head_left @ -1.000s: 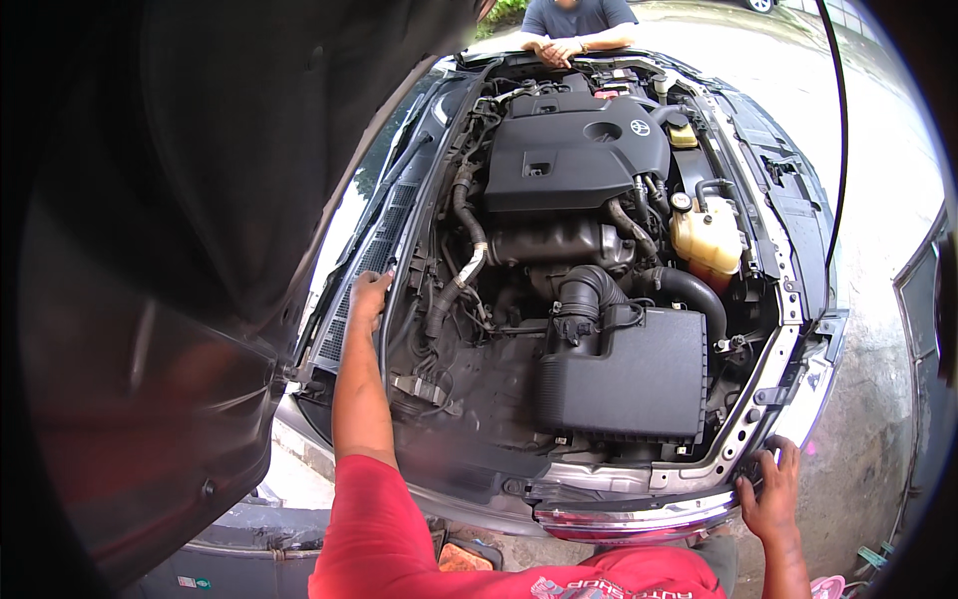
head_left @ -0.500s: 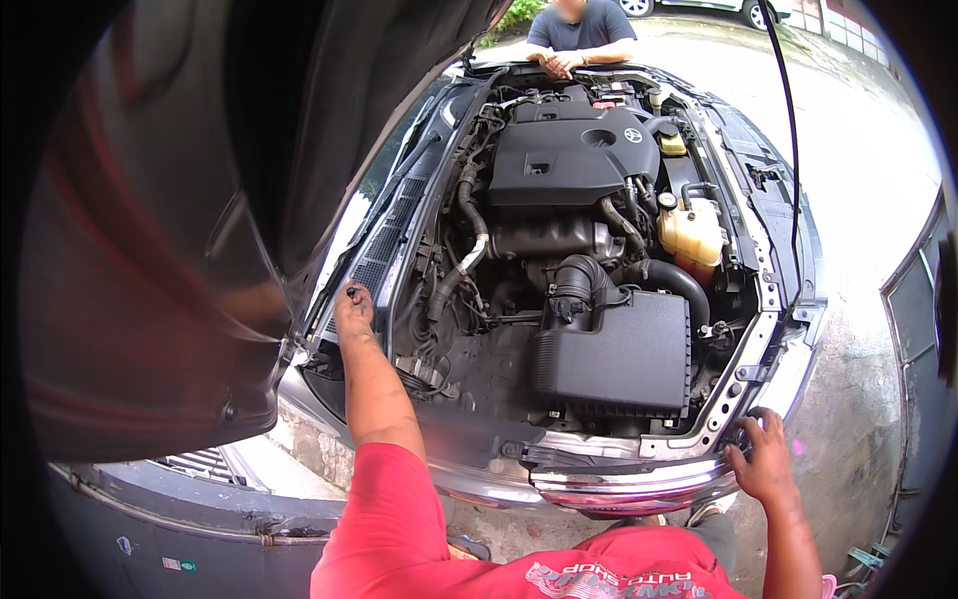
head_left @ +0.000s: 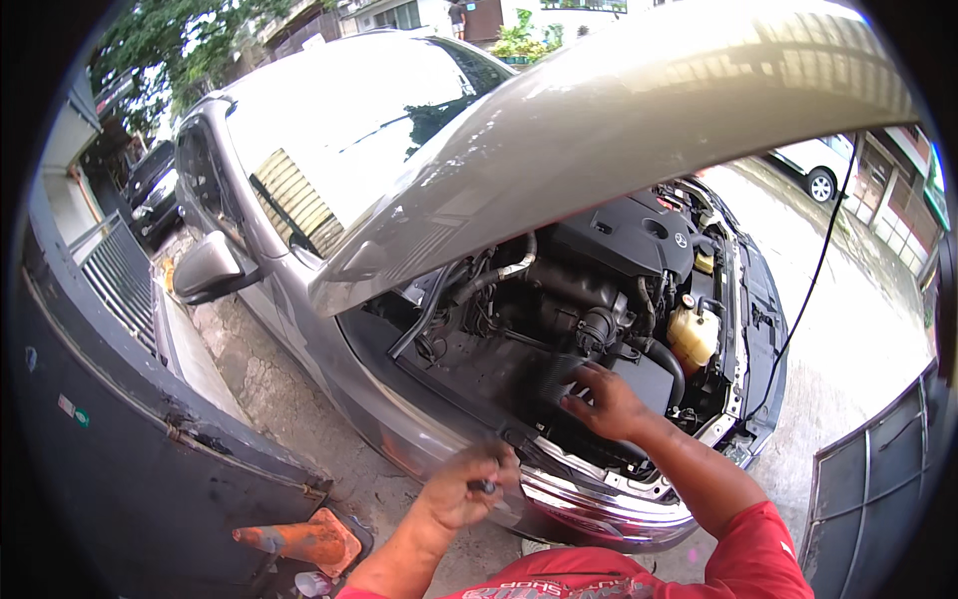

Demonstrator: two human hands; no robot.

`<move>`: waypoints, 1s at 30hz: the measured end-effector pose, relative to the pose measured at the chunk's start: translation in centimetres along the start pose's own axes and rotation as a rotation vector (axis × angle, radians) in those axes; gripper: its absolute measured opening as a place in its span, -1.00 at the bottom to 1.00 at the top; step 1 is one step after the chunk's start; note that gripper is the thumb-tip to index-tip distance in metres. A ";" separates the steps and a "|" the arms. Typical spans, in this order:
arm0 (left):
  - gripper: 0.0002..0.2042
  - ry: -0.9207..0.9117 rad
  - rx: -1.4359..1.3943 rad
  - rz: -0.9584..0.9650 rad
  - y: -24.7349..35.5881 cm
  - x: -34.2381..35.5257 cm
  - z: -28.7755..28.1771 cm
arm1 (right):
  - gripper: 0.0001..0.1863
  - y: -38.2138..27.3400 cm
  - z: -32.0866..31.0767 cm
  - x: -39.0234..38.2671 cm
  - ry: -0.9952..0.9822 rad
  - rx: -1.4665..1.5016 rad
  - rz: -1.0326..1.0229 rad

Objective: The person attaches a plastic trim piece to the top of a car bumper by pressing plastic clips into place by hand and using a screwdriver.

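My left hand (head_left: 459, 494), partly blurred, is raised by the front fender at the car's near corner, its fingers closed on a small dark object (head_left: 484, 486) that I cannot identify. My right hand (head_left: 606, 407) is over the near part of the engine bay by the black air filter box (head_left: 644, 384), fingers apart and holding nothing. The silver hood (head_left: 619, 120) is raised above the bay, showing the engine cover (head_left: 609, 240), hoses and a yellowish reservoir (head_left: 694, 334). The chrome headlight area (head_left: 589, 514) lies just below my hands.
A grey gate (head_left: 115, 419) runs along the left, with an orange cone (head_left: 309, 539) at its foot. Another metal gate (head_left: 868, 479) stands at the right. A thin black rod (head_left: 820, 260) rises beside the bay. Parked cars and a distant person (head_left: 458, 22) are in the background.
My view has swung left and up, showing the hood's top and the car's side. My left hand has come back from the cowl toward me; my right hand has moved inward over the bay.
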State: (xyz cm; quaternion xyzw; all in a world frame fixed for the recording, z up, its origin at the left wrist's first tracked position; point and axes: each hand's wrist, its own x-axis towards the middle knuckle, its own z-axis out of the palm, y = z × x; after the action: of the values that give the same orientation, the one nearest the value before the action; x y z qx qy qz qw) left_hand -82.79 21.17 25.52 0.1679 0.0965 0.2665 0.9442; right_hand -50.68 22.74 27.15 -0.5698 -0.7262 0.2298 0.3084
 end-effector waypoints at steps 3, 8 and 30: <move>-0.62 0.086 0.002 -0.269 -6.8 -8.3 -3.3 | -0.60 0.6 1.0 9.1 -0.066 -0.080 -0.187; -0.55 0.294 0.263 -0.219 -11.4 -16.0 -6.7 | -0.69 3.5 2.8 27.6 0.261 -0.588 -0.469; -0.42 0.327 0.024 0.078 -18.4 -19.7 -12.3 | -0.77 -3.8 8.4 48.4 0.426 -0.087 0.078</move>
State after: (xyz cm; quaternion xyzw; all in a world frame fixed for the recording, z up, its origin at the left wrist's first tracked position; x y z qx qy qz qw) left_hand -94.02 -0.87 9.18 0.1370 0.2455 0.3256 0.9027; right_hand -67.00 68.88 32.80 -0.6461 -0.6313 0.0844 0.4205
